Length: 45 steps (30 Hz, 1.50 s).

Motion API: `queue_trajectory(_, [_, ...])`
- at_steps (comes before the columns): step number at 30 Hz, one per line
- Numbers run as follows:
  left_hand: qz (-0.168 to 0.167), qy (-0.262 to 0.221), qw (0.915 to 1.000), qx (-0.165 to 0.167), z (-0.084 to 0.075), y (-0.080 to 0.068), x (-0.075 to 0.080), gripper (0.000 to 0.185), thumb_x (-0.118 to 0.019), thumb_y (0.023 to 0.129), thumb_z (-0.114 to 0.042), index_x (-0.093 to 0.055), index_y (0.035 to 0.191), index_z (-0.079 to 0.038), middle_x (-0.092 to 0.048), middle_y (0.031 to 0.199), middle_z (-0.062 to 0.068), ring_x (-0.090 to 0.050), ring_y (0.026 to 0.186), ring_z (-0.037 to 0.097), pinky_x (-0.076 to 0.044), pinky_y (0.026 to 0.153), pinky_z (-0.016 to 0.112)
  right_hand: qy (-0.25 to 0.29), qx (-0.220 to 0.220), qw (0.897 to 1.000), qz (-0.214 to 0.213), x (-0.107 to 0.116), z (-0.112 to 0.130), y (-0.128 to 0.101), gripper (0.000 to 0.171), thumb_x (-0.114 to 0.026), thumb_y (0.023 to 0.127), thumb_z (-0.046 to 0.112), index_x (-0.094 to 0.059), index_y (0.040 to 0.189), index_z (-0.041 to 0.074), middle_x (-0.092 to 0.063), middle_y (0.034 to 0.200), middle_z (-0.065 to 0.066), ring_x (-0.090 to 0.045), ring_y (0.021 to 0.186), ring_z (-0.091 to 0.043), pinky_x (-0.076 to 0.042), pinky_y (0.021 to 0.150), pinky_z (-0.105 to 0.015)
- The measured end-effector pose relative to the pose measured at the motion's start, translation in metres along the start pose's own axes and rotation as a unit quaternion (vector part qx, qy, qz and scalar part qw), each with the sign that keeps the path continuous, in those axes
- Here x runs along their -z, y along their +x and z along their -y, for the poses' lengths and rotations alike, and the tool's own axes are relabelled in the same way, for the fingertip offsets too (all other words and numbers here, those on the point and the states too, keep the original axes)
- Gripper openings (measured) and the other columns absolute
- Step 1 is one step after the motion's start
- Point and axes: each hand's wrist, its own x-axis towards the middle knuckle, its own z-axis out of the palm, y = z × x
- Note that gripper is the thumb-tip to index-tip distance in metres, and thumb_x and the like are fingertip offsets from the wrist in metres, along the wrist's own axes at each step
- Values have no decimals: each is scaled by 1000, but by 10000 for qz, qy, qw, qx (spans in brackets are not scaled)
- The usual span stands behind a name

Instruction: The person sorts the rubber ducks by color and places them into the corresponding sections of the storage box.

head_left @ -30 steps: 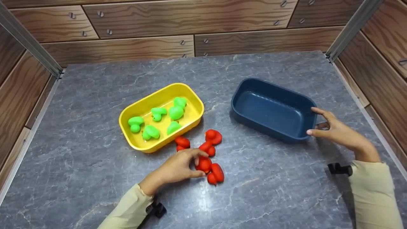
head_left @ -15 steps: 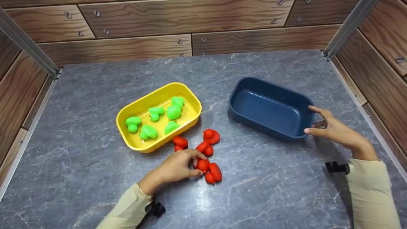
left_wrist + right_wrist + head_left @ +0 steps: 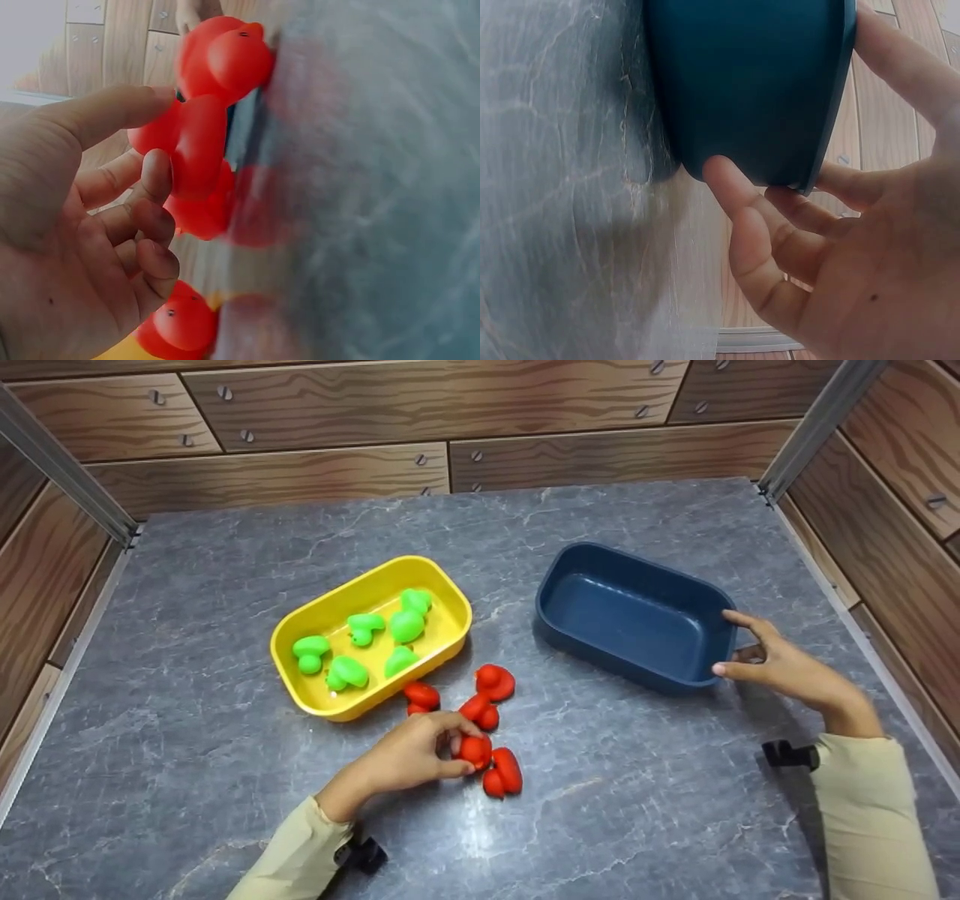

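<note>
My left hand (image 3: 409, 754) pinches a red toy duck (image 3: 475, 751) between thumb and fingers on the grey tabletop. In the left wrist view, the thumb and a fingertip lie against that duck (image 3: 199, 146). Close to its right lies another red duck (image 3: 508, 769). Beyond it are two more, one red duck (image 3: 474, 709) and a farther one (image 3: 495, 682). At the yellow tub's near side sits a red duck (image 3: 422, 695). At the right, my right hand (image 3: 795, 667) grips the end of a dark blue tub (image 3: 600, 656); in the right wrist view, fingers touch its outer wall (image 3: 742, 90).
The yellow tub (image 3: 375, 699) stands left of the middle, with several green toy ducks (image 3: 347, 672) inside. Wood-patterned walls (image 3: 300, 405) close off the back and both sides of the grey tabletop (image 3: 637, 780).
My left thumb and index finger have drawn closer together around the red duck. The right hand stays at the blue tub. The whole head view has shifted slightly.
</note>
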Motion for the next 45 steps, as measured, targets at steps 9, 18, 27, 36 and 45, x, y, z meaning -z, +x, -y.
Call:
queue_trajectory(9, [-233,-116,9991,-330,-17,2,7,26,-78,78,-17,-68,103,-15,-58,76,-5,-58,74,27,-38,64,18,-37,-54,10000,-6,0,0,-1,87,-61,95,27,-1,155,12,-8,149,-32,-52,115,-22,-48,84,-37])
queue_trajectory(18, [-689,-339,9955,-563,-35,13,13,30,-77,81,-17,-67,109,-15,-62,83,3,-57,78,25,-44,68,29,-2,-42,10000,22,-2,0,0,87,-60,96,27,1,155,12,-7,150,-34,-42,124,-46,-47,85,-41])
queue_trajectory(27, [-748,-1012,9882,-876,-57,38,16,33,-76,81,-16,-67,112,-9,-61,83,5,-55,77,22,-44,67,26,-18,-95,10000,-19,-2,0,1,88,-61,95,28,1,155,13,-3,151,-34,-41,125,-46,-47,84,-38])
queue_trajectory(36, [-725,-1302,9865,-685,-70,60,18,34,-76,82,-18,-67,114,-11,-61,86,6,-51,78,13,-42,68,20,-15,-133,9999,-29,-2,-1,0,88,-62,95,29,0,155,13,-5,150,-34,-45,121,-39,-47,82,-36])
queue_trajectory(45, [-816,-1385,9839,-779,-81,87,21,33,-75,83,-18,-65,114,-10,-57,84,0,-51,79,21,-40,68,23,-209,-108,9997,-5,0,0,1,89,-62,94,30,0,156,15,-5,151,-32,-49,103,-1,-48,81,-33])
